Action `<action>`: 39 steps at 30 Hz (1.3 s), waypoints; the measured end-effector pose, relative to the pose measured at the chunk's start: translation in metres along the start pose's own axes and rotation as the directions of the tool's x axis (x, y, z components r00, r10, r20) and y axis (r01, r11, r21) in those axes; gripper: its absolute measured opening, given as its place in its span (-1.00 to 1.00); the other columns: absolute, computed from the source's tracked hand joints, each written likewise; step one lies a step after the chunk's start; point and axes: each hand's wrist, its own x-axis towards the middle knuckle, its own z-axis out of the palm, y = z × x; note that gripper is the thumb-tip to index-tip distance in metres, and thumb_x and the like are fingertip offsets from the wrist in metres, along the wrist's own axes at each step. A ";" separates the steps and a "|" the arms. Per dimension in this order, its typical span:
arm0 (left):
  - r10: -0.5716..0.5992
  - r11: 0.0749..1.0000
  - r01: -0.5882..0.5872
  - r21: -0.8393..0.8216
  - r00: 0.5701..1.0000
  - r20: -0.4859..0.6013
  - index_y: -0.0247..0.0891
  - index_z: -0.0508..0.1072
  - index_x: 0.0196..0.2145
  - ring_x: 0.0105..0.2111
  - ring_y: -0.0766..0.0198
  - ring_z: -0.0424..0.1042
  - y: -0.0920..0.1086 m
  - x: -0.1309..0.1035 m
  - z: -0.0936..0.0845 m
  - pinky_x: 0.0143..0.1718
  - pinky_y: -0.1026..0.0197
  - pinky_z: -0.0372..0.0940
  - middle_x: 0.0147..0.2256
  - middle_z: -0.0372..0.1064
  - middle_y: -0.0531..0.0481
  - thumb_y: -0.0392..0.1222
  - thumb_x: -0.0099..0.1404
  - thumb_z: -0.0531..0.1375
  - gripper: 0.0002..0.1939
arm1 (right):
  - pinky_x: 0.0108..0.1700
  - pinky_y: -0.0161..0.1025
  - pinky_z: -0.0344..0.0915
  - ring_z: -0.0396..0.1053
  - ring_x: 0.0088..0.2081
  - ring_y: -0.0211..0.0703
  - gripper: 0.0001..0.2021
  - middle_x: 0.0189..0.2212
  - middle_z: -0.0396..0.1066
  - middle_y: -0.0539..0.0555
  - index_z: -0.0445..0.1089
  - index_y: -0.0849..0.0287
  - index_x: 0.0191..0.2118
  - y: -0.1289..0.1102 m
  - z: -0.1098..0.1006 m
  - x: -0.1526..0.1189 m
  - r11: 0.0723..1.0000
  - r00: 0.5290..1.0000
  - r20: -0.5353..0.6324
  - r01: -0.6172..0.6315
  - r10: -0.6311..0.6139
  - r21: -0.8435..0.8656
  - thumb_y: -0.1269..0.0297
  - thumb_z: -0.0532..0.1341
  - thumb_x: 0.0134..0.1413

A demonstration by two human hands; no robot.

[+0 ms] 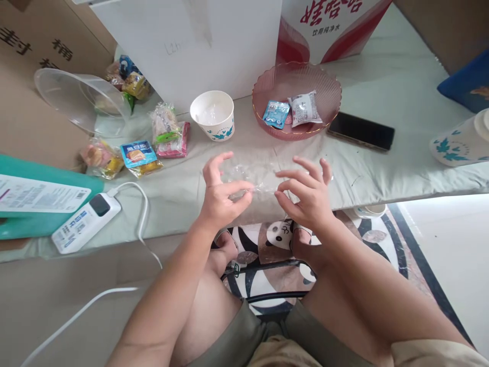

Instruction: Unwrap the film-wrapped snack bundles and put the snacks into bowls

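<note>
Between my two hands stretches a thin clear plastic film (263, 187), held near the front edge of the covered surface. My left hand (223, 196) pinches its left side between thumb and forefinger, with the other fingers lifted. On the right, my right hand (305, 191) pinches the other side in the same way. The film is so transparent that its full outline is hard to make out. Just beyond my hands stand a white paper cup (212, 114) with a blue leaf print and a pink ribbed bowl (263, 92) holding small packets.
A black phone (361, 131) lies right of the bowl, near another paper cup (458, 140). Wrapped snacks (139, 155) and a tipped clear tub (76, 102) are at left. A white power bank (86, 223) with a cable rests by a green container (46, 196). Boxes stand behind.
</note>
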 end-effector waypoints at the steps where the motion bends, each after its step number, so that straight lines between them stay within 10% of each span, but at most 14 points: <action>1: 0.024 0.997 -0.021 -0.069 0.998 0.053 -0.11 0.64 -0.43 0.36 -0.19 0.14 0.002 0.001 -0.003 0.27 -0.20 0.20 0.23 0.30 -0.11 -0.24 0.14 0.35 -0.95 | 0.47 0.35 -0.28 0.44 0.13 0.14 -0.85 -0.31 0.56 -0.02 0.38 0.00 -0.44 -0.002 -0.003 -0.001 0.998 0.999 0.046 -0.001 -0.001 0.061 0.23 0.29 0.16; 5: -0.013 0.878 0.169 -0.448 0.944 0.330 -0.09 0.58 -0.09 0.20 -0.09 0.42 0.007 0.001 -0.010 0.27 -0.17 0.25 -0.01 0.56 -0.12 -0.15 0.12 0.41 -0.64 | 0.31 0.17 0.24 0.50 -0.37 -0.15 -0.79 -0.52 0.49 -0.06 0.34 0.05 -0.40 -0.010 -0.012 -0.002 0.870 0.964 0.204 -0.244 0.170 0.428 0.17 0.20 0.28; 9: -0.245 0.622 0.571 -0.535 0.791 0.560 -0.16 0.47 0.03 -0.29 0.14 0.60 0.011 -0.001 -0.006 -0.27 0.16 0.43 -0.33 0.59 -0.04 -0.13 0.07 0.46 -0.44 | -0.34 -0.16 0.41 0.40 -0.53 -0.19 -0.68 -0.60 0.36 -0.09 0.33 0.04 -0.26 -0.010 -0.014 0.002 0.455 0.805 0.388 -0.580 0.449 0.676 -0.10 0.28 0.19; 14: -0.429 0.289 0.676 -0.678 0.725 0.540 -0.19 0.41 -0.03 -0.40 0.25 0.59 0.011 0.006 0.001 -0.33 0.24 0.44 -0.39 0.53 0.09 -0.19 0.00 0.49 -0.41 | -0.12 -0.11 0.49 0.57 -0.26 -0.11 -0.40 -0.28 0.56 -0.02 0.31 -0.03 -0.03 -0.001 -0.009 0.007 0.072 0.686 0.501 -0.624 0.528 0.778 -0.12 0.49 -0.16; 20: -0.501 0.020 0.710 -0.704 0.616 0.608 -0.24 0.43 -0.15 -0.30 0.26 0.62 0.005 0.014 0.003 -0.26 0.29 0.48 -0.30 0.57 0.06 -0.27 -0.12 0.53 -0.43 | -0.12 -0.20 0.45 0.53 -0.28 -0.19 -0.65 -0.35 0.57 0.04 0.38 0.12 -0.34 -0.007 0.001 0.005 0.067 0.594 0.610 -0.742 0.525 0.667 0.05 0.48 -0.11; 23: -0.492 0.052 0.763 -0.644 0.581 0.648 -0.26 0.39 -0.28 -0.30 0.23 0.63 0.004 0.013 0.007 -0.33 0.30 0.47 -0.28 0.59 -0.01 -0.21 -0.04 0.50 -0.56 | -0.15 -0.17 0.47 0.54 -0.30 -0.15 -0.65 -0.39 0.56 0.01 0.37 0.08 -0.25 -0.007 0.004 0.005 0.043 0.596 0.597 -0.726 0.537 0.686 -0.05 0.39 0.03; 29: -0.494 0.338 0.743 -0.578 0.662 0.563 -0.17 0.34 -0.25 -0.71 0.38 0.35 0.001 0.011 0.006 -0.69 0.38 0.18 -0.61 0.41 0.18 -0.10 0.14 0.41 -0.66 | -0.55 -0.33 0.22 0.29 -0.62 -0.30 -0.74 -0.63 0.33 -0.14 0.39 0.08 -0.16 -0.004 0.002 0.003 0.300 0.596 0.632 -0.800 0.495 0.519 0.16 0.35 0.03; 39: -0.446 0.192 0.703 -0.685 0.684 0.577 -0.29 0.47 -0.52 -0.66 0.39 0.33 -0.002 0.020 -0.017 -0.64 0.33 0.21 -0.60 0.35 0.06 -0.06 -0.02 0.35 -0.76 | -0.47 -0.25 0.15 0.21 -0.53 -0.28 -0.76 -0.54 0.31 -0.03 0.43 0.10 -0.37 -0.001 -0.003 0.004 0.305 0.753 0.494 -0.639 0.435 0.706 0.05 0.18 0.09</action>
